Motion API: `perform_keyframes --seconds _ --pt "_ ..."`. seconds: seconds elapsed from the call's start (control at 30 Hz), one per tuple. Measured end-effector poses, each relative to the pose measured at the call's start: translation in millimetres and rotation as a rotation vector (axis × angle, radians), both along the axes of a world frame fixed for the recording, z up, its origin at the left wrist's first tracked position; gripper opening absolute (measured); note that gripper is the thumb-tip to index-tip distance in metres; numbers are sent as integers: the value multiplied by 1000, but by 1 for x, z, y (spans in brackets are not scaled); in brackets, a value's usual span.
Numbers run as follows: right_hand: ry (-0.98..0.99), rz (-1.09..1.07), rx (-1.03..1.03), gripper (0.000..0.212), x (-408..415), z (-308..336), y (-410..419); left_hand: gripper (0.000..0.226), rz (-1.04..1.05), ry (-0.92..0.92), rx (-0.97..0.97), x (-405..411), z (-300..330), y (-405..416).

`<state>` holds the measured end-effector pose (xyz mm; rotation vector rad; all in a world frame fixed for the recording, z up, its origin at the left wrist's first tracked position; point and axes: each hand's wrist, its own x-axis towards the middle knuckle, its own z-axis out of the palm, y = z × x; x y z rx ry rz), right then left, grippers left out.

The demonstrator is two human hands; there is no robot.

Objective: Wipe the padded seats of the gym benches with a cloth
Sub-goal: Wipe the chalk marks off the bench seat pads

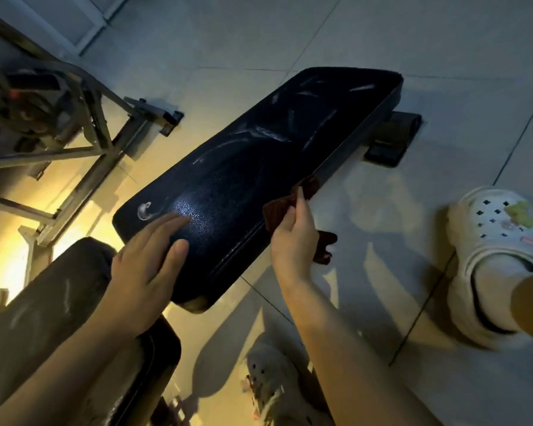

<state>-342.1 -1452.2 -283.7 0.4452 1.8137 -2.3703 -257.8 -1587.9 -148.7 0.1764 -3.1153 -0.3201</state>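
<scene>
Gripping a dark reddish-brown cloth, the right hand sits at the bench pad's long right-hand edge, fingers curled round the bunched fabric with the forefinger stretched up along it. One fold of the cloth rises above the fingertips and meets the pad's edge; another end hangs below the palm, off the side of the pad and over the floor.

The left hand lies flat on the near end of the black bench pad, fingers straight and slightly spread, the fingertips pressing the textured vinyl near the pad's near-left corner. Just beyond those fingertips a small ring-shaped pale smear marks the pad. Further along, toward the far end, pale streaks curve across the dark surface.

A second padded seat, dull and dusty-looking, sits under the left forearm at the near end of the bench pad, its far edge close beside that pad. A black foot of the bench frame pokes out beneath the pad's far right corner.

Off the pad's left edge stands a grey metal equipment frame with angled bars, resting on the tiled floor. Right of the pad, a white clog with charms is planted on the tiles; another clog, partly blurred, shows below between the two forearms.
</scene>
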Motion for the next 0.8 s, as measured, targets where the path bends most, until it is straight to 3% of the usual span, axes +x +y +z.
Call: perform_keyframes --seconds 0.27,0.43,0.63,0.7,0.8 --pt "79 223 -83 46 97 33 -20 45 91 -1 28 36 17 -12" --pt "74 357 -73 43 124 42 -18 38 164 -119 121 33 24 5" --pt "304 478 -62 43 150 78 -16 51 218 -233 416 31 29 17" --pt "396 476 -33 44 152 90 -14 54 251 -188 543 30 31 20" --pt "476 476 2 47 147 96 -4 40 284 -80 629 29 34 20"
